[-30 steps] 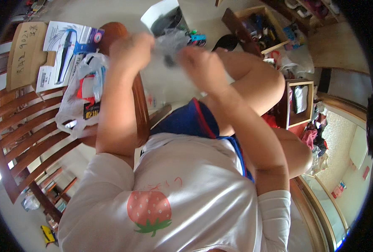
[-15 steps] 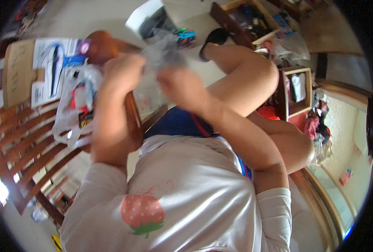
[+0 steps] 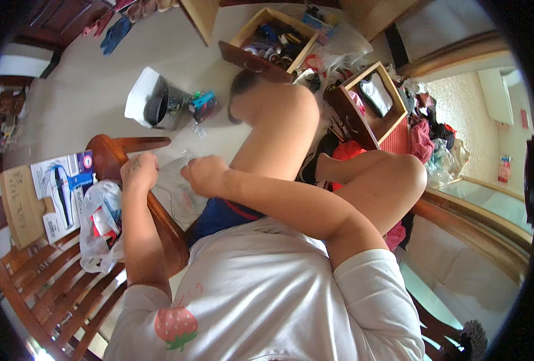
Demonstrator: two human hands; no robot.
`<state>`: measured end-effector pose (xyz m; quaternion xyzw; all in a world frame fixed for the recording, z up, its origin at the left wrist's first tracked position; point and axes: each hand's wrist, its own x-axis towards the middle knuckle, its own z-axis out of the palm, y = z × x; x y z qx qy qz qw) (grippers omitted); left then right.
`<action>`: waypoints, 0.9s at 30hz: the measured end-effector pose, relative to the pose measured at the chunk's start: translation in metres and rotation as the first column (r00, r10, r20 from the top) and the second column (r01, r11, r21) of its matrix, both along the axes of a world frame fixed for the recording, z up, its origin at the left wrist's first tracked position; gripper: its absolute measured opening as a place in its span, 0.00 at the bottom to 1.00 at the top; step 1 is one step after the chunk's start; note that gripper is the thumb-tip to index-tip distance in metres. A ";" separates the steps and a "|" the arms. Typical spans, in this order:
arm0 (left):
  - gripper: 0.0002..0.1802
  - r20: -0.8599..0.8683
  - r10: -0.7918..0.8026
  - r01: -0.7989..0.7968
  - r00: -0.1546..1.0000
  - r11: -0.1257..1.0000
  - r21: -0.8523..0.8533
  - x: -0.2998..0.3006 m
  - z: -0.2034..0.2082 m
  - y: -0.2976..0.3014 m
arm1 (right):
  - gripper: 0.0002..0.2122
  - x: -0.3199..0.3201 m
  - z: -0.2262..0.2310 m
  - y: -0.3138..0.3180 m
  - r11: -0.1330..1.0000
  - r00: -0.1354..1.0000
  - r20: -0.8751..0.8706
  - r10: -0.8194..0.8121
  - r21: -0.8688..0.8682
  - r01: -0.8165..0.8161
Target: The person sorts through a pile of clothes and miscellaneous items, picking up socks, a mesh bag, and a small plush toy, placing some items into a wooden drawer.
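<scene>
Between my two closed hands hangs a thin clear plastic bag, partly spread and hard to see against the floor. My left hand is closed by the wooden chair's arm and seems to grip one side of the bag. Fingers pinched together, my right hand holds the other side, just above my lap. The exact grip of the left fingers is hidden.
A wooden chair at left bears a printed box and a filled white plastic bag. A white-and-dark bin stands ahead. Drawers, one full of tools and another, lie to the right near heaped clothes.
The view has swung, so the bin and chair sit lower and farther left. The blurred grey plastic raised above my hands is now lower, between them. My hands have slowed.
</scene>
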<state>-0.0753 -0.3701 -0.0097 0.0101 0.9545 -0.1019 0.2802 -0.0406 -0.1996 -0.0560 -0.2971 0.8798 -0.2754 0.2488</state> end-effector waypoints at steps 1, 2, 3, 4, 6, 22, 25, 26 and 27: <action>0.09 0.000 -0.025 0.025 1.000 1.000 0.005 -0.002 -0.003 0.000 | 0.12 0.005 0.002 0.000 0.998 0.998 0.048 0.043 0.041 -0.045; 0.07 -0.040 -0.014 0.013 0.999 1.000 -0.021 -0.004 -0.005 0.001 | 0.12 0.005 0.003 0.002 0.999 0.999 0.049 0.017 0.046 -0.019; 0.06 -0.080 0.001 -0.005 0.997 0.999 -0.046 -0.004 -0.007 0.003 | 0.14 0.003 0.012 0.006 0.996 0.996 0.065 0.063 0.053 -0.067; 0.06 -0.080 -0.021 0.017 0.997 0.999 -0.042 -0.005 -0.011 0.005 | 0.16 0.003 0.018 0.009 0.992 0.991 0.081 0.108 0.059 -0.113; 0.07 -0.008 -0.129 0.126 0.992 0.979 -0.158 -0.006 -0.024 0.013 | 0.18 0.009 0.018 0.014 0.991 0.994 -0.010 0.106 0.089 -0.104; 0.35 0.263 -0.157 0.207 0.952 0.963 -0.175 -0.031 -0.017 0.023 | 0.06 0.146 0.083 0.298 -0.060 0.139 0.213 -0.967 -0.721 0.690; 0.35 0.300 -0.170 0.228 0.939 0.959 -0.168 -0.045 -0.021 0.032 | 0.05 0.189 0.013 0.329 -0.317 -0.184 0.269 -0.945 -0.629 0.709; 0.35 0.316 -0.155 0.218 0.936 0.960 -0.174 -0.049 -0.019 0.034 | 0.05 0.205 -0.011 0.335 -0.345 -0.244 0.248 -0.938 -0.567 0.748; 0.36 0.353 -0.168 0.240 0.920 0.956 -0.170 -0.057 -0.027 0.043 | 0.05 0.229 -0.036 0.341 -0.404 -0.311 0.261 -0.914 -0.509 0.760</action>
